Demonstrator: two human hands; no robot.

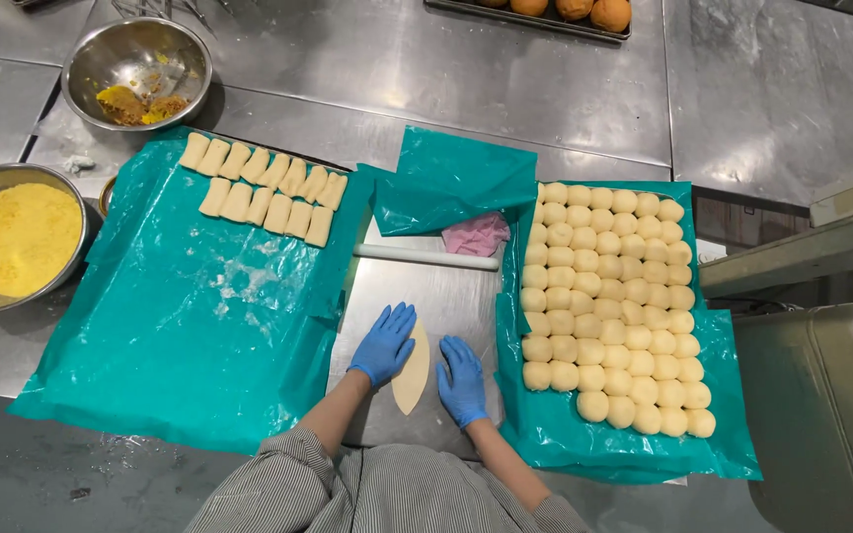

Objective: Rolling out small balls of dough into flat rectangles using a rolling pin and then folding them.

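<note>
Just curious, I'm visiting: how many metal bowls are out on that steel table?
2, possibly more out of frame. One metal bowl with orange-yellow scraps sits at the top left; a second bowl, full of yellow crumbs and partly cut off, sits at the left edge, beside the teal sheet.

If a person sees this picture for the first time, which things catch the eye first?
First, the many pale dough balls packed in rows on the teal plastic sheet at the right. Then the two blue-gloved hands, left hand and right hand, flanking a flat oval dough piece at the centre. At far left, a metal bowl of yellow crumbs.
</note>
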